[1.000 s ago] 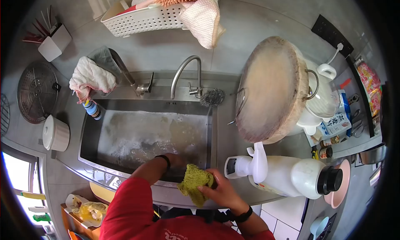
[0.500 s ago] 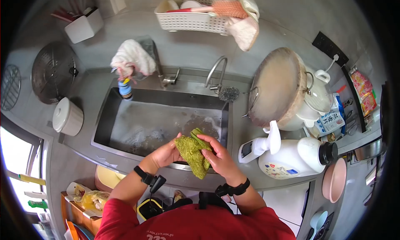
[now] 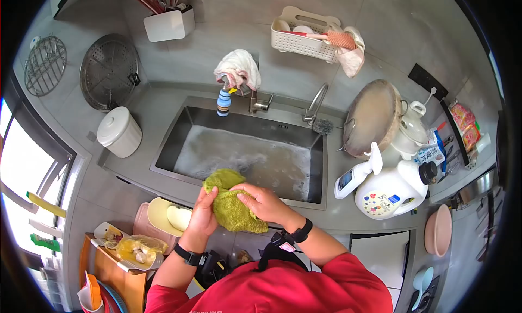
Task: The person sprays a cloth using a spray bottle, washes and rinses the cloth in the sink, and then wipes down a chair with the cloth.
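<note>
A fuzzy olive-green cloth [image 3: 231,207] is held between my two hands over the front edge of the sink [image 3: 163,169]. My left hand [image 3: 202,212] pinches its left side, thumb on top. From the right, my right hand [image 3: 263,205] grips the cloth with the thumb and curled fingers, and a fold hangs down below it. Cloudy, foamy water [image 3: 244,155] lies in the sink beyond. The faucet [image 3: 260,103] at the back has a white cloth [image 3: 239,68] draped by it and a blue-banded nozzle [image 3: 224,102] pointing down.
Right of the sink stand a spray bottle [image 3: 356,177], a large white jug [image 3: 389,190] and a big round pan [image 3: 372,117]. A lidded white canister [image 3: 120,132] is on the left counter. A steel scrubber [image 3: 323,127] lies beside the thin curved tap [image 3: 315,103].
The head view has swung left, so the sink and counter appear further right. My hands have moved left relative to the sink, and the cloth is spread and folded differently between them.
</note>
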A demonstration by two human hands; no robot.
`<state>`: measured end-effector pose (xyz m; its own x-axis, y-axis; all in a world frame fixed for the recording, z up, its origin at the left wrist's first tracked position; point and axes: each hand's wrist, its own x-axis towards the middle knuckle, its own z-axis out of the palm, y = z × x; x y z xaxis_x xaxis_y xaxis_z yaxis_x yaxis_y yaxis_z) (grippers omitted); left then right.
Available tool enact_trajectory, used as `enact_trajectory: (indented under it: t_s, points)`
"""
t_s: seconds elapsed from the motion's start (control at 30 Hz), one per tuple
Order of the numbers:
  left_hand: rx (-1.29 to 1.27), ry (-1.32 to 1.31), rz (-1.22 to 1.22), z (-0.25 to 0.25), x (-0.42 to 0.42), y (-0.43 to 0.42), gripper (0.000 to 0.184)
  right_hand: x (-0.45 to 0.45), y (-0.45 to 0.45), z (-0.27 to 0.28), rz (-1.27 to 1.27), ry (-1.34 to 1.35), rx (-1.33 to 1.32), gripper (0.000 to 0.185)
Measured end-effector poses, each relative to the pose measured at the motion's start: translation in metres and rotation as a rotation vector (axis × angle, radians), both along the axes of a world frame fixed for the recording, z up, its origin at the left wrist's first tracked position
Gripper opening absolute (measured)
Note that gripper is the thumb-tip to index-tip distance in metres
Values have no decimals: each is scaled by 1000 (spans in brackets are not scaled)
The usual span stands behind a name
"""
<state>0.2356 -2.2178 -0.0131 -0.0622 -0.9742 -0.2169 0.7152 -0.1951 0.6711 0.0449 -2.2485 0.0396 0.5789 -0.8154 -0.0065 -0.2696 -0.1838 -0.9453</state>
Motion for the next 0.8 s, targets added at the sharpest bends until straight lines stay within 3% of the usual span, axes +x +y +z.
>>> enact_trajectory:
  t_s: [0.07, 0.13, 0.23, 0.27, 0.37, 0.4, 0.43, 0.5, 0.53, 0.57, 0.63, 0.67, 0.7, 0.73, 0.8]
  points:
    - [2, 13, 57, 1, 10, 4, 32, 8, 3, -1, -5, 133, 97, 25]
    - [8, 26, 115, 1, 18, 2, 31, 16, -2, -22, 55, -77, -186, 23]
    - [50, 230, 104, -3, 27, -11, 32, 22, -23, -45, 26, -166, -284, 24]
    - [-2, 153, 164, -3, 28, -18, 29, 19, -32, -38, 27, -168, -279, 24]
    - [39, 50, 205, -8, 27, -44, 28, -5, -80, -9, -31, 51, 157, 25]
    - [127, 29, 181, -11, 26, -54, 28, -13, -104, -21, -56, 35, -7, 23]
    - [138, 22, 188, -16, 23, -70, 28, -22, -133, -45, -70, -28, -77, 23]
    - [382, -268, 41, -42, 12, -105, 30, -45, -187, -79, -108, 62, -117, 22]
    - [436, -242, -13, -69, 12, -123, 35, -60, -212, -102, -115, 81, -64, 26]
    - [452, -248, -10, -79, 6, -138, 35, -73, -233, -130, -182, 162, 41, 37]
    - [682, -424, -6, -96, -11, -171, 58, -103, -270, -204, -308, 604, -27, 54]
    - [699, -490, 22, -118, -13, -185, 63, -104, -280, -242, -301, 602, -12, 54]
    - [712, -492, 24, -127, -18, -198, 63, -105, -285, -279, -490, 728, 81, 60]
    - [760, -532, 31, -135, -26, -210, 63, -106, -286, -304, -678, 853, 173, 65]
    - [834, -578, 39, -154, -42, -224, 63, -75, -262, -311, -673, 911, 187, 67]
